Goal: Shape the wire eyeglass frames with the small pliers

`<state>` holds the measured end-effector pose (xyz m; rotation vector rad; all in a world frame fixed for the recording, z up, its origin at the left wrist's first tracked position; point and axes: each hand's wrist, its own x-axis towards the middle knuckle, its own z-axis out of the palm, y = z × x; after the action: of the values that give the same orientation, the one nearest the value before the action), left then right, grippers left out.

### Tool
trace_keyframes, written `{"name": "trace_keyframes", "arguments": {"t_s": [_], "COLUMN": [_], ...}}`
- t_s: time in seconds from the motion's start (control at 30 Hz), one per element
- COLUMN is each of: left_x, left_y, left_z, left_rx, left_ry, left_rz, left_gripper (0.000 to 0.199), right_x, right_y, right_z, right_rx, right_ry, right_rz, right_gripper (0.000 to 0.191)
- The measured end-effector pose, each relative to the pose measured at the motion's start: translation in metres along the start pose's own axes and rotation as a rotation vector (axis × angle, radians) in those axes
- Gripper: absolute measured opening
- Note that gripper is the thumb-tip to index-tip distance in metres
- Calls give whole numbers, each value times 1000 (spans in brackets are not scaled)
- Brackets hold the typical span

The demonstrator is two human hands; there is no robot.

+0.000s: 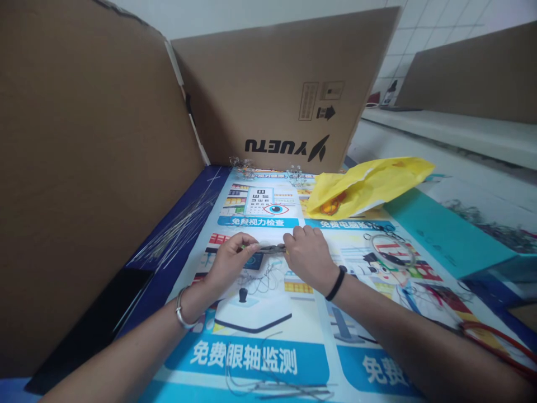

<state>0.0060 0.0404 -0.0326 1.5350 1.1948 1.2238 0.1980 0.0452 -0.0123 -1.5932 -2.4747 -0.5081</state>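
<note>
My right hand (310,256) is closed around the handles of a small pair of pliers (273,248), and the jaws point left. My left hand (230,262) pinches what looks like a thin wire right at the jaws' tip; the fingers hide most of it. Below both hands, a loose tangle of thin wire (265,278) shows over the printed sheet (308,313). More bent and straight wire pieces (289,387) lie at the near edge.
Long straight wires (178,224) lie to the left, beside a cardboard wall (96,162). A yellow bag (373,182) sits at the back right. Near a clear round dish (392,250) stands a teal box (457,224) with dark wire pieces. A red cord (499,330) lies at right.
</note>
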Motion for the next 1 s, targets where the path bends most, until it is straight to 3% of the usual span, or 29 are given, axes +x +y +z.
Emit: {"name": "trace_keyframes", "arguments": {"t_s": [0.57,1.0], "left_x": [-4,-3], "left_y": [-1,-1], "left_z": [7,7], "left_rx": [-25,-49], "left_ry": [182,187], "left_rz": [-34,-36], "left_gripper": [15,14], "right_x": [4,4], "right_y": [-5,-2], "right_z": [7,13], "right_rx": [65,136], "right_ry": [-102,-153], "right_rz": [62,42], "right_gripper": [19,20]}}
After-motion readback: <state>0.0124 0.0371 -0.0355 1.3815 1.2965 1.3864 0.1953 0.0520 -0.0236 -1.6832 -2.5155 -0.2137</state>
